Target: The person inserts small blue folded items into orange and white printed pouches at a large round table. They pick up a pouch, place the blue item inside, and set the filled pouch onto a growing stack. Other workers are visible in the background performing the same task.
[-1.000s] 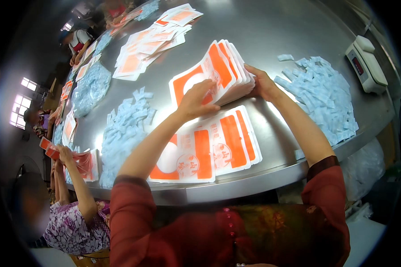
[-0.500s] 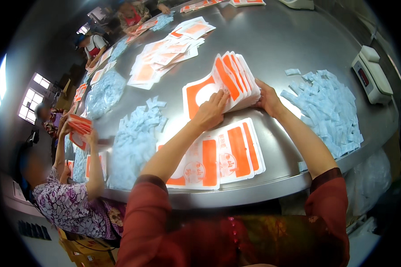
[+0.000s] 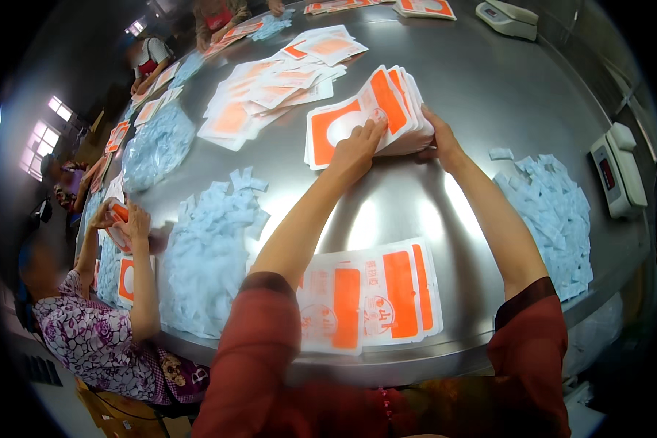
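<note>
A thick stack of flat orange-and-white pouches (image 3: 390, 102) stands fanned on the metal table in front of me, its right part raised. My left hand (image 3: 358, 150) presses its fingers onto the front face of the stack. Along the right edge, my right hand (image 3: 442, 140) grips the stack with the thumb up; its other fingers are partly hidden. Nearer to me, a spread row of similar pouches (image 3: 398, 296) lies by the table's front edge, between my forearms.
Small pale-blue packets lie in a left heap (image 3: 208, 255) and a right heap (image 3: 551, 219). Loose pouches (image 3: 270, 87) are piled farther off. A scale (image 3: 618, 169) stands at right, another (image 3: 506, 19) at the back. A co-worker (image 3: 87, 314) handles pouches at left.
Both hands and the stack have moved farther from me, away from the row of pouches. The raised fan has closed into a tighter stack. My view has shifted slightly.
</note>
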Demonstrator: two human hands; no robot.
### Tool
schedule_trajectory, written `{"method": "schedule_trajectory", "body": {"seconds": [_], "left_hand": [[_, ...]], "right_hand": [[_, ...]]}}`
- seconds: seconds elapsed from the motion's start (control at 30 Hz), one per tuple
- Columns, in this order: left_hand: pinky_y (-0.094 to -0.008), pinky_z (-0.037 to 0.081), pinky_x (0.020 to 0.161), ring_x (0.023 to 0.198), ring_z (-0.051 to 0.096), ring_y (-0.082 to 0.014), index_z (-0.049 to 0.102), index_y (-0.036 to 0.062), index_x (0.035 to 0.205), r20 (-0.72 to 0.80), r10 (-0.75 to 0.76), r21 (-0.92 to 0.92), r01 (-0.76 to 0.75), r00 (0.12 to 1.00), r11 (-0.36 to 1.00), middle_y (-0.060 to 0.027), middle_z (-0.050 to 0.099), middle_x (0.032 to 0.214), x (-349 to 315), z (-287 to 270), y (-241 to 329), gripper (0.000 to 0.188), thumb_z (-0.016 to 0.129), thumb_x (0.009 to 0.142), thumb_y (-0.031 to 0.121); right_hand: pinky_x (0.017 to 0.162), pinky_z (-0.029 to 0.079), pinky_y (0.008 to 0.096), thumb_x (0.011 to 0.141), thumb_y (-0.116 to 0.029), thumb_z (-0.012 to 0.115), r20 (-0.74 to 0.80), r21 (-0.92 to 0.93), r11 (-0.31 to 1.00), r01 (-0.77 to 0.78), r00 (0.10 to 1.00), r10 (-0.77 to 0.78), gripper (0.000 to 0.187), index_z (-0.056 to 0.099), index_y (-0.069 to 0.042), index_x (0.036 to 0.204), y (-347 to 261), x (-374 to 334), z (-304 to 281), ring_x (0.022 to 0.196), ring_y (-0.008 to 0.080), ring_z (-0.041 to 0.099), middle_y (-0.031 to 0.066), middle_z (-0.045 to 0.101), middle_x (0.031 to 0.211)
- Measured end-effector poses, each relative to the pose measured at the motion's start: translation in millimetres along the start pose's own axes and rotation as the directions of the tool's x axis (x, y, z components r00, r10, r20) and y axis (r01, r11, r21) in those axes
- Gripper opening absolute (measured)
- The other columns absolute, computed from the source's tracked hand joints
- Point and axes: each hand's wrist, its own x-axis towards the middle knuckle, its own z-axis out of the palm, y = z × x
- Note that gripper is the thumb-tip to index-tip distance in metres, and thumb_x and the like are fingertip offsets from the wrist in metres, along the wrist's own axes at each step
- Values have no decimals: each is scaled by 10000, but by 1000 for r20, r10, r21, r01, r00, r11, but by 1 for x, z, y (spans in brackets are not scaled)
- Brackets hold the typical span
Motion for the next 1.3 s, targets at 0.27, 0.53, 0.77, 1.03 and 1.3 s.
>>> {"method": "schedule_trajectory", "body": {"seconds": [0.27, 0.53, 0.77, 1.03, 1.3], "left_hand": [[-393, 517, 685, 998, 533, -292, 327, 158, 1383, 40, -71, 3, 71, 997, 997, -98, 481, 1217, 50, 15, -28, 682, 512, 763, -53], [-457, 442, 827, 1082, 501, -304, 308, 178, 1397, 119, -102, -12, 104, 988, 995, -83, 466, 1269, 38, -12, -22, 810, 610, 692, -82], [-427, 387, 1003, 1252, 402, -346, 349, 125, 1373, 8, -66, -146, 67, 998, 987, -159, 416, 1369, -13, -51, -7, 834, 757, 651, 35], [-394, 342, 1030, 1247, 412, -321, 469, 35, 1285, 323, -248, -288, 344, 913, 894, -158, 466, 1336, -145, -130, 65, 724, 775, 686, 301], [-391, 409, 945, 1175, 474, -291, 542, 61, 1227, 479, -379, 9, 427, 792, 904, -122, 506, 1283, -204, -112, 76, 803, 791, 583, 469]], "right_hand": [[898, 428, 433, 811, -651, 502, -148, 117, 989, 88, 987, -70, 896, 264, -54, 1435, -4, 44, -16, 1165, 338, 449, 246, 435, 1298], [896, 451, 446, 833, -583, 530, -296, 26, 997, 67, 954, -57, 889, 248, 31, 1411, 10, -45, -39, 1232, 362, 402, 258, 360, 1364], [636, 519, 317, 806, -348, 613, -235, -237, 954, 182, 942, -239, 605, 486, 75, 1218, 22, -143, -32, 906, 225, 580, 159, 564, 1066], [588, 495, 284, 804, -394, 627, 48, -821, 558, 123, 988, -148, 469, 634, 40, 982, 58, -190, -4, 700, 190, 631, 126, 644, 854], [424, 502, 322, 775, -374, 675, 162, -780, 623, 55, 980, 117, 543, 556, 80, 1048, 65, -201, 7, 574, 255, 640, 199, 631, 855]]}}
